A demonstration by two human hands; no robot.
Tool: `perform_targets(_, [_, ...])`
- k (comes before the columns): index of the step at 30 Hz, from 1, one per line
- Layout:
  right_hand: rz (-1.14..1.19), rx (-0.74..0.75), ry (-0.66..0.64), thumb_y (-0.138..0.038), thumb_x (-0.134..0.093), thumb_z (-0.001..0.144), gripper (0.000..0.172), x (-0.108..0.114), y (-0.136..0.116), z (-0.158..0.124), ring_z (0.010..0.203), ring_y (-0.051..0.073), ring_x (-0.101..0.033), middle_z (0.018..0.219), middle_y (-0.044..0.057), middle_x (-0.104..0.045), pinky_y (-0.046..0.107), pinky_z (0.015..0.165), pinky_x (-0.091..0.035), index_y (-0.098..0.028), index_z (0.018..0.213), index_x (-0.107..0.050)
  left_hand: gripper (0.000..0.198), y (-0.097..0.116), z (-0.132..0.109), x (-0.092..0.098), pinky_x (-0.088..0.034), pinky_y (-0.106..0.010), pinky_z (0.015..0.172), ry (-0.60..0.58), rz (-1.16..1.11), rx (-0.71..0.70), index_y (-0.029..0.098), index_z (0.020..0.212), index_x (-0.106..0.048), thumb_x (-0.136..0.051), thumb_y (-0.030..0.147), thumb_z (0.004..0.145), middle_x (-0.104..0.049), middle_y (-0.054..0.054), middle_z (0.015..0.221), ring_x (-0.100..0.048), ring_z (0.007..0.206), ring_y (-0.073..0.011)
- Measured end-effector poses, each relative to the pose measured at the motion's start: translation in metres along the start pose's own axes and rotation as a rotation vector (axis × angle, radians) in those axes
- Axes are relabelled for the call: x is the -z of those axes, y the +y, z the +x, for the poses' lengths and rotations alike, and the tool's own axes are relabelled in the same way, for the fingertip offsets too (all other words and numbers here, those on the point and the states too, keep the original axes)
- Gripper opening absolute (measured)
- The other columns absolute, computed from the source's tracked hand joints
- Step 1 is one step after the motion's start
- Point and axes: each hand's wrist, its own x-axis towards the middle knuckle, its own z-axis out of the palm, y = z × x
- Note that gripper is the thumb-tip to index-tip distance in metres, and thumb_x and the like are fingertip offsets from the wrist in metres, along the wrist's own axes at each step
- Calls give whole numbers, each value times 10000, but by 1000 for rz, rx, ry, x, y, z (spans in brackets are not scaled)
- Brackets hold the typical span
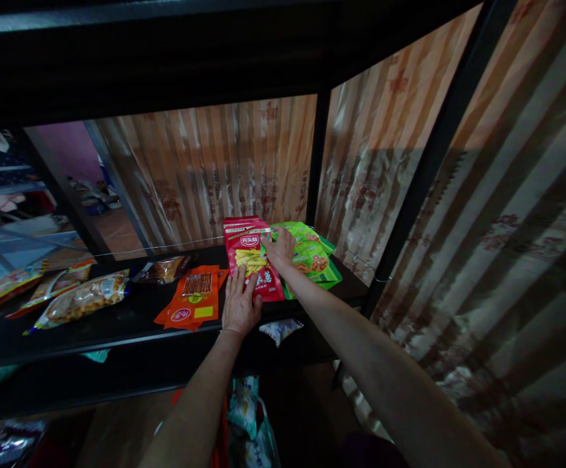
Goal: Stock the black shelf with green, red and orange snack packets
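Note:
A stack of red snack bags [247, 239] with yellow sticks pictured on the front lies on the black shelf. My left hand [240, 302] rests on the lower left of the top bag, its fingers stretched out and spread. Over the bag's right edge is my right hand [279, 248]; its fingers are bent and partly hidden, so I cannot tell if they grip the bag. Bright green snack bags [312, 250] lie right beside the red stack, under my right wrist. Just left of my left hand are orange snack bags [192, 300], overlapping one another.
Further left on the shelf [141, 318] lie a brown packet [164, 270] and several clear-fronted snack bags [85, 300]. A small silvery packet [281, 329] sits on the level below. Black posts [412, 175] and striped curtains [205, 169] bound the back and right. Teal packets [244, 403] stand low down.

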Motion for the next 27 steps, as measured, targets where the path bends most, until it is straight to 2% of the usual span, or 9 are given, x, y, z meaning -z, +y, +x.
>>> perform_targets(3, [-94,256,-88,-348,-518,861,378,4,-18,9,1313,265,-306,1364,88,-499,428,1060,-256,-213,1209,-578,548,0,-1,-1,-228,-498,1136,2,1,-7,190,1346,-476,-539,205,802,-289,-124,1518,-188,1419,-280])
perform_targets(6, [-175,359,-207,-332,-462,897,357,1,-34,19,1340,272,-252,1326,79,-545,458,1068,-194,-209,1204,-598,556,0,-1,-1,-228,-501,1134,-6,3,-11,177,1349,-470,-532,187,796,-275,-141,1521,-175,1421,-287])
perform_targets(10, [-289,408,-312,-357,-465,902,316,-11,-47,32,1267,279,-348,1157,95,-648,501,1063,-128,-205,1105,-655,564,0,0,-1,-229,-499,1136,-9,-1,-11,179,1355,-459,-525,175,795,-286,-139,1517,-183,1419,-286])
perform_targets(14, [-308,397,-365,-377,-610,811,238,-21,-52,46,1117,278,-468,1034,98,-681,448,998,-255,-218,956,-712,583,0,0,-1,-229,-515,1133,-9,1,-19,191,1368,-436,-527,172,792,-266,-134,1525,-163,1425,-284])
perform_targets(19, [-191,327,-371,-271,-630,785,151,-26,-55,55,1016,242,-527,969,47,-691,351,875,-367,-244,908,-712,597,0,-1,-1,-231,-538,1126,0,3,-39,213,1379,-415,-525,163,794,-244,-120,1536,-133,1431,-281])
perform_targets(23, [-141,352,-317,-248,-614,801,97,-30,-49,49,1001,225,-514,958,46,-675,352,890,-355,-226,852,-693,601,0,-1,-2,-230,-520,1134,-4,3,-61,219,1374,-427,-528,145,785,-237,-104,1540,-125,1433,-279])
perform_targets(27, [-100,365,-213,-269,-629,805,75,-40,-38,40,1087,232,-444,1009,56,-634,369,932,-327,-229,835,-684,625,-1,-2,-3,-237,-525,1130,-10,3,-65,221,1386,-407,-540,155,780,-232,-101,1542,-132,1431,-284])
